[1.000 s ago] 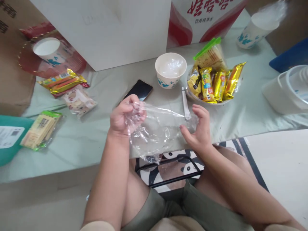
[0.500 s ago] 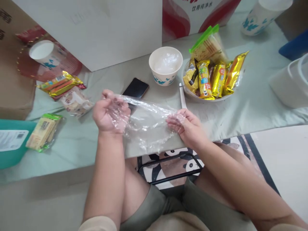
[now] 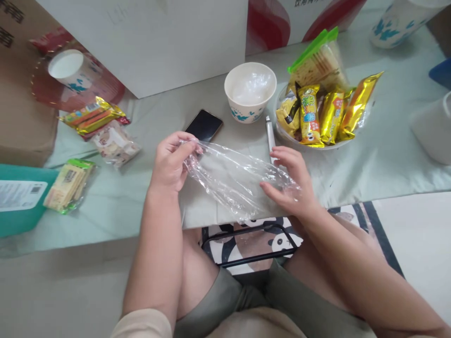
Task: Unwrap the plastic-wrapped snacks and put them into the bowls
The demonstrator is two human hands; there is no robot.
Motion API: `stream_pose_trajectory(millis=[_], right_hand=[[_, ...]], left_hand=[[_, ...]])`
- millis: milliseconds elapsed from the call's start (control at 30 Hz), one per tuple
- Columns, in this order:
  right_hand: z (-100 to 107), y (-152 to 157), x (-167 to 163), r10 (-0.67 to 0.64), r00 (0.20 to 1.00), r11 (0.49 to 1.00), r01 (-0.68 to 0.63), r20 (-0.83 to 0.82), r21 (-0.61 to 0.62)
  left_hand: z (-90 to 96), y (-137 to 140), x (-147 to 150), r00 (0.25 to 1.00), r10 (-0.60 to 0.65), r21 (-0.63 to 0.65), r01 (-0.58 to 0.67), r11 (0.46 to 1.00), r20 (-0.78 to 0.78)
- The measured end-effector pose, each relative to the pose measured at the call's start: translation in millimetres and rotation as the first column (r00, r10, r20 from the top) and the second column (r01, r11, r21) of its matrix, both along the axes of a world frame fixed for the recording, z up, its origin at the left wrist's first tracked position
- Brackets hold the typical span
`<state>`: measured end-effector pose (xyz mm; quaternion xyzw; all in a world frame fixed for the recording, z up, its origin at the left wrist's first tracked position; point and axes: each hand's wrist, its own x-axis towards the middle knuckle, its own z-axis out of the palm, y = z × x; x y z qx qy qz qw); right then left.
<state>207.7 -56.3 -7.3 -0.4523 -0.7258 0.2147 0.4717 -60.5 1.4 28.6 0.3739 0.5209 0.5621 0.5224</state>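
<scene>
A crumpled sheet of clear plastic film [image 3: 232,176] stretches between my two hands above the table's near edge. My left hand [image 3: 172,162] pinches one end of it between thumb and fingers. The other end lies against the palm of my right hand [image 3: 292,180], whose thumb and fingers are spread apart. Just beyond my right fingertips is a slim white stick-like object [image 3: 270,134]. A dark phone [image 3: 204,126] lies behind my left hand. Behind the film stands a white paper bowl [image 3: 250,89] with a leaf pattern and a shiny, film-like surface inside.
A clear bowl of wrapped snacks [image 3: 319,117] sits right of the paper bowl. Snack packets [image 3: 68,185] and a green container [image 3: 21,199] are at left. Large boxes [image 3: 148,42] line the back. Paper cups [image 3: 73,70] and a white pitcher [image 3: 435,126] stand farther out.
My right hand has moved slightly right, its thumb and fingers spreading from a pinch on the film. My left hand has turned and shifted right, still gripping its end. The view has shifted slightly.
</scene>
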Motion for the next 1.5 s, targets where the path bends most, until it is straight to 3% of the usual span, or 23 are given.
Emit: stream_pose_trajectory(millis=[67, 133, 267, 433, 633, 700, 800, 867, 967, 1100, 1233, 1367, 1433, 1500], right_hand=[[3, 0, 0, 0.000, 0.999, 0.999, 0.002, 0.052, -0.032], [4, -2, 0, -0.064, 0.998, 0.988, 0.067, 0.029, -0.141], [2, -6, 3, -0.259, 0.957, 0.928, 0.209, -0.132, -0.308], [2, -4, 0, -0.362, 0.883, 0.914, 0.272, -0.300, -0.303], [-1, 2, -1, -0.432, 0.810, 0.898, 0.345, -0.397, -0.272], [-4, 2, -1, -0.445, 0.809, 0.892, 0.361, -0.384, -0.272], [-6, 2, -3, -0.421, 0.831, 0.902, 0.339, -0.363, -0.268], [-5, 0, -4, -0.389, 0.851, 0.915, 0.313, -0.352, -0.254], [-1, -1, -6, -0.362, 0.866, 0.925, 0.289, -0.346, -0.246], [-3, 3, -3, -0.414, 0.830, 0.904, 0.327, -0.374, -0.275], [-20, 9, 5, -0.397, 0.834, 0.913, 0.318, -0.383, -0.256], [-30, 7, 9, -0.323, 0.885, 0.941, 0.261, -0.335, -0.216], [-22, 0, 11, -0.266, 0.912, 0.959, 0.217, -0.313, -0.183], [-7, -13, 14, -0.239, 0.932, 0.971, 0.233, -0.273, -0.056]], left_hand=[[1.3, -1, 2, 0.997, -0.069, -0.009, 0.068, 0.998, -0.028], [3.4, -2, 3, 0.995, -0.090, -0.016, 0.089, 0.996, -0.042], [3.4, -1, 3, 1.000, 0.015, 0.057, -0.014, 0.998, -0.015], [-2.3, 2, 0, 0.998, 0.065, 0.145, -0.067, 0.987, 0.017], [-3.9, 4, -3, 0.959, 0.264, 0.217, -0.280, 0.935, 0.100], [-6.7, -1, 0, 0.970, 0.241, 0.266, -0.231, 0.936, -0.005], [-10.8, -11, 11, 0.936, 0.180, 0.279, -0.094, 0.956, -0.302], [-11.3, -17, 18, 0.894, 0.159, 0.249, -0.055, 0.967, -0.420], [-8.4, -18, 24, 0.901, 0.162, 0.219, -0.077, 0.973, -0.403], [-0.3, -14, 15, 0.966, 0.248, 0.197, -0.230, 0.953, -0.073], [7.9, -23, -3, 0.942, 0.319, 0.008, -0.322, 0.947, 0.105], [10.4, -47, -16, 0.952, 0.290, -0.162, -0.272, 0.949, 0.098], [10.0, -59, -16, 0.959, 0.276, -0.221, -0.254, 0.942, 0.071], [9.0, -67, -14, 0.957, 0.288, -0.250, -0.272, 0.929, 0.031]])
